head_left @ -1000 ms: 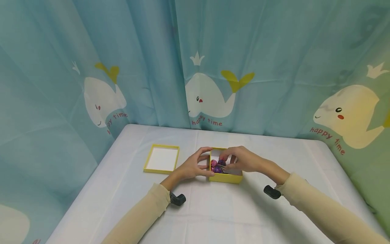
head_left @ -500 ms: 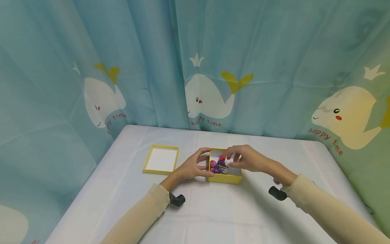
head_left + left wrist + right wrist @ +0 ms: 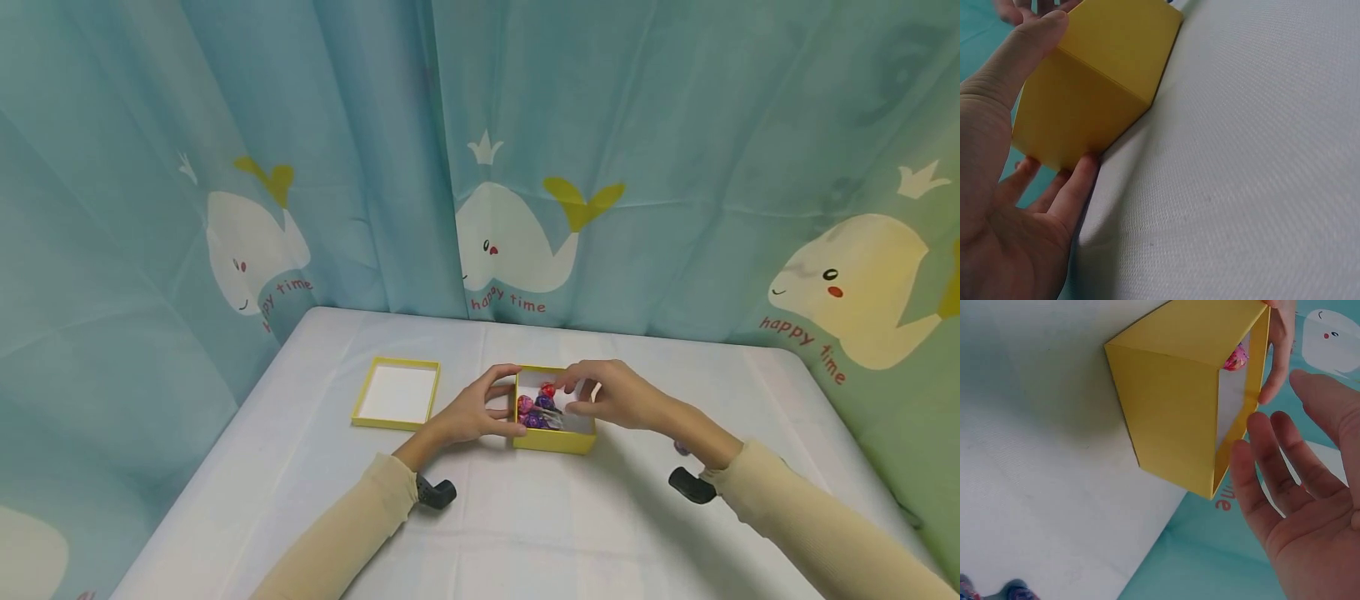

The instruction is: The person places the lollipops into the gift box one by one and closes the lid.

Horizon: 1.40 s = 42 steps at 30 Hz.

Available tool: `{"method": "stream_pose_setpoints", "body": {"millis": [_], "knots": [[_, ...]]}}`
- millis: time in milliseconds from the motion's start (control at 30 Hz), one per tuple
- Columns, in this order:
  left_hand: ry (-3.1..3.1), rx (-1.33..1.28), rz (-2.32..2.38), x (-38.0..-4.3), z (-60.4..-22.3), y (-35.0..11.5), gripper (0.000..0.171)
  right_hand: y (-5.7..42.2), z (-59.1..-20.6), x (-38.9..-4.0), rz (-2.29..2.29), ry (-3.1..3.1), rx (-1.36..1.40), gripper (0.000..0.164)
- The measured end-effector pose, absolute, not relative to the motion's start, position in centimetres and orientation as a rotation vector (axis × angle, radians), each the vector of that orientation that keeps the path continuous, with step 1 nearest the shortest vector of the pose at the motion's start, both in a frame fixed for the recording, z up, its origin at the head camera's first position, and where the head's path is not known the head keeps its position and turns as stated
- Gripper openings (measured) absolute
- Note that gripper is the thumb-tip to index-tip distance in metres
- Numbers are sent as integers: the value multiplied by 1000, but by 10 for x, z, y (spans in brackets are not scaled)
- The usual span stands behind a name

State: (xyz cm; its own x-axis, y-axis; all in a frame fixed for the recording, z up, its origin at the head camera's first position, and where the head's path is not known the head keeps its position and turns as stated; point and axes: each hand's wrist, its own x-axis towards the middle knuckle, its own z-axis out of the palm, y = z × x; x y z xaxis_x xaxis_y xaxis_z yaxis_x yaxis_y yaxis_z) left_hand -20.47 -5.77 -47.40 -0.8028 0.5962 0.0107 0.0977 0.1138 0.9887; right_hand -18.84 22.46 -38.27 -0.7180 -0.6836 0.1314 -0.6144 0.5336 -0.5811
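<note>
Head view: the left hand [image 3: 471, 412] grips the box [image 3: 553, 441] at left, likely to steady it, while the right hand [image 3: 619, 397] hovers empty, fingers spread, beside candies [image 3: 544, 402].

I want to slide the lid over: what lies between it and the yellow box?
In the head view, the left hand lies between the yellow-edged lid and the yellow box, over white cloth.

Box [image 3: 555, 441] on table [image 3: 525, 525]. Lollipops [image 3: 534, 413] in box, clustered toward 9 o'clock. Left hand [image 3: 471, 410] at box's 9 o'clock, touching. Lid [image 3: 397, 392] beyond it, same bearing, apart. Right hand [image 3: 613, 393] over box's 3 o'clock side. Loose candy [image 3: 681, 447] on table, 4 o'clock. Curtain [image 3: 375, 167] behind table, 12 o'clock.
</note>
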Motion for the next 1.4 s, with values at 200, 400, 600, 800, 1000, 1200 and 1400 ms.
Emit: {"method": "stream_pose_setpoints", "body": {"millis": [200,400,600,800,1000,1200,1400], "knots": [[2022,679,1722,-205,-474,-58,93,241,-383,-176,-1004,2808,-1159,31],[2032,674,1713,-205,-474,-58,93,264,-386,-161,-1024,2925,-1140,34],[2021,677,1722,-206,-475,-59,93,289,-397,-148,-1018,3015,-1108,37],[2017,670,1726,-205,-474,-58,93,314,-410,-140,-1070,3075,-1090,41],[2014,664,1731,-205,-474,-58,92,333,-423,-134,-1081,3131,-1062,42],[2015,636,1728,-206,-474,-57,94,347,-434,-128,-1044,3128,-970,41],[2017,643,1728,-206,-474,-58,93,359,-448,-126,-991,3187,-921,48]]}}
